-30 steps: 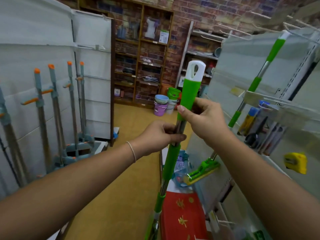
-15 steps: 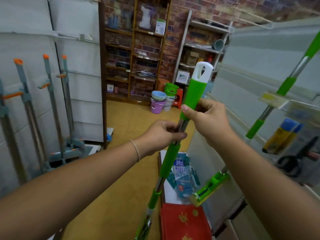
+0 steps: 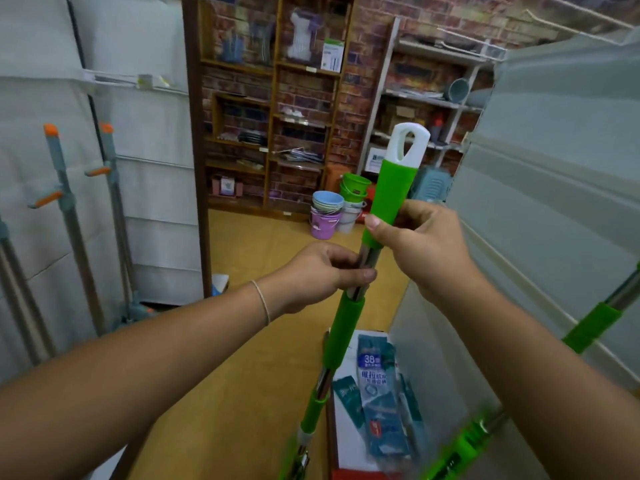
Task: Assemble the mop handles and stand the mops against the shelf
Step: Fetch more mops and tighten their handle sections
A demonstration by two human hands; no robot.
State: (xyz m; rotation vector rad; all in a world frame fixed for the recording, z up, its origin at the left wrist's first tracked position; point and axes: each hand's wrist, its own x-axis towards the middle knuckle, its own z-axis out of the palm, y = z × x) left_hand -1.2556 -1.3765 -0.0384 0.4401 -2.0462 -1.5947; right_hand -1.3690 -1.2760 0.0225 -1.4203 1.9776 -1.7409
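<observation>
Room: grey metal shelf unit (image 3: 554, 168) at right, tan floor (image 3: 242, 375) | Step: joining the green-sleeved steel mop handle (image 3: 346, 327), upright mid-aisle | Left hand (image 3: 322, 271) clasps bare steel; right hand (image 3: 419, 244) grips top sleeve | Next, likely: tighten, lean it on shelf beside the second green mop (image 3: 588, 323)

Light: you get even, soft indoor brightness, no hard shadows | Blur: near bottom edge smears, second mop (image 3: 460, 448) streaked | Distortion: wide-angle bends far shelves (image 3: 273, 109) at edges | Focus: centre sharp
</observation>
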